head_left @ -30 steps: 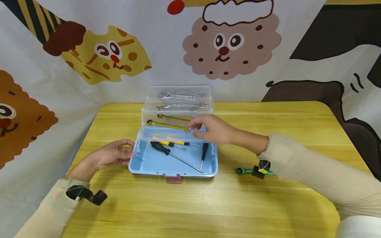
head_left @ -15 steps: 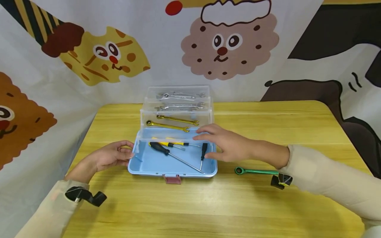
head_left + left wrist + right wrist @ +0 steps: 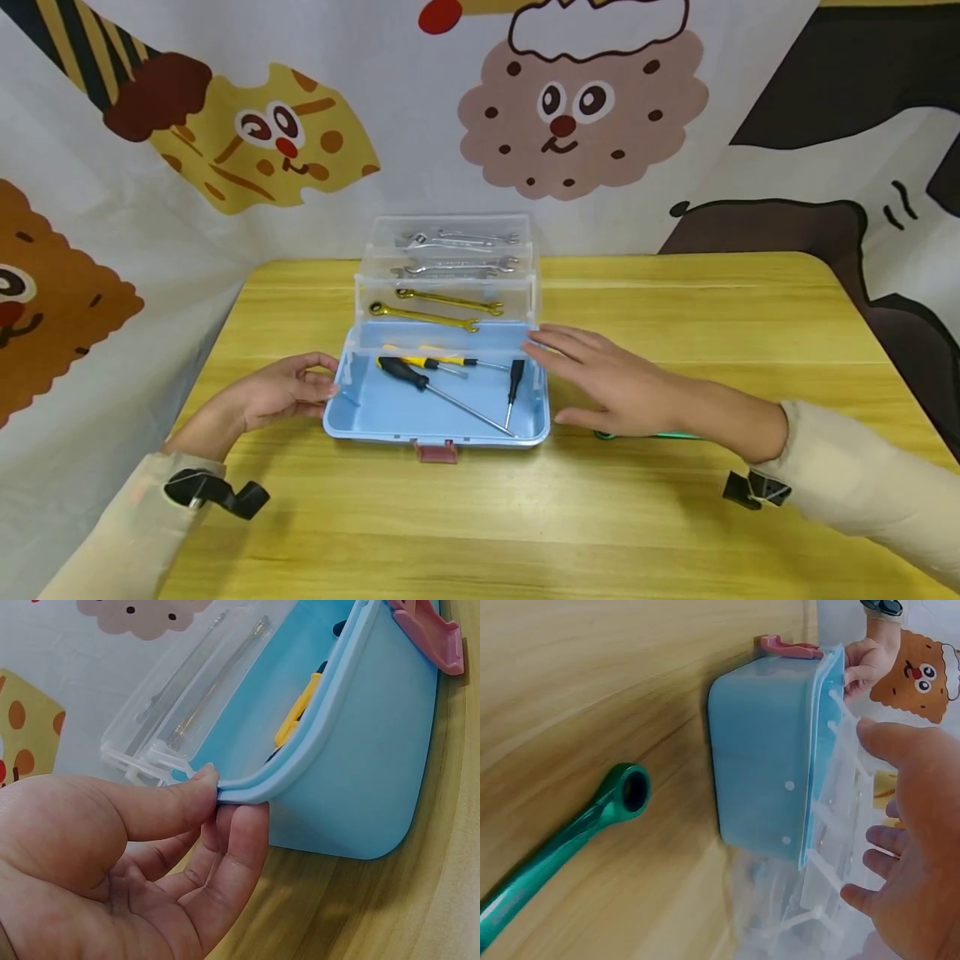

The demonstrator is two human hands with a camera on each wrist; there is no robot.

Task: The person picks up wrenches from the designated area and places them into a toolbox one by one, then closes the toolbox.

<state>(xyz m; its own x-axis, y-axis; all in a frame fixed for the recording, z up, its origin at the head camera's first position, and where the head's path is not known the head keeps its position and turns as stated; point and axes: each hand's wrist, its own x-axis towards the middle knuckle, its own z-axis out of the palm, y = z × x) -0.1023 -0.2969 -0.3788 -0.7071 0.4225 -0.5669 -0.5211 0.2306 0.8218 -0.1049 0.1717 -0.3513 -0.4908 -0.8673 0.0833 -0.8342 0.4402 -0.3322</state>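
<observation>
A light blue toolbox stands on the table with its clear trays fanned out behind. My left hand pinches the box's left rim between thumb and fingers, as the left wrist view shows. My right hand hovers at the box's right side, fingers spread and holding nothing. Inside the box lie a large black screwdriver, a small black screwdriver and yellow-handled screwdrivers. Yellow wrenches and silver wrenches lie in the trays. Below my right hand is a green ratchet wrench, partly hidden in the head view.
The wooden table runs toward me in front of the box. A pink latch hangs at the box's front. A white cloth printed with cartoon biscuits hangs behind the table.
My right hand has moved from above the trays to the right and toward me, off the box's right edge, with its fingers spreading. The left hand stays on the rim.
</observation>
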